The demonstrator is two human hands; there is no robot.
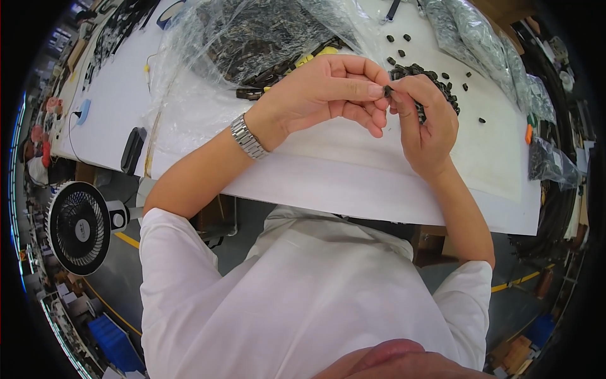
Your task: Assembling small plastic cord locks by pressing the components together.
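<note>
A small black part [387, 92], too small to name more closely, is pinched between the fingertips of both hands above the white table. My left hand [344, 88], a metal watch on its wrist, grips it between thumb and forefinger with the other fingers loosely curled. My right hand [426, 117] meets it from the other side, thumb and forefinger closed on it. Just behind my right hand lies a pile of small black pieces [449, 95], partly hidden by the fingers. Left of the pile, a large clear plastic bag [252, 38] holds many dark pieces.
Loose black pieces [482, 120] lie scattered around the pile. More clear plastic bags [483, 38] line the table's right side. A black oblong case [133, 150] rests at the left table edge. A round fan [79, 228] stands at the left, below table level.
</note>
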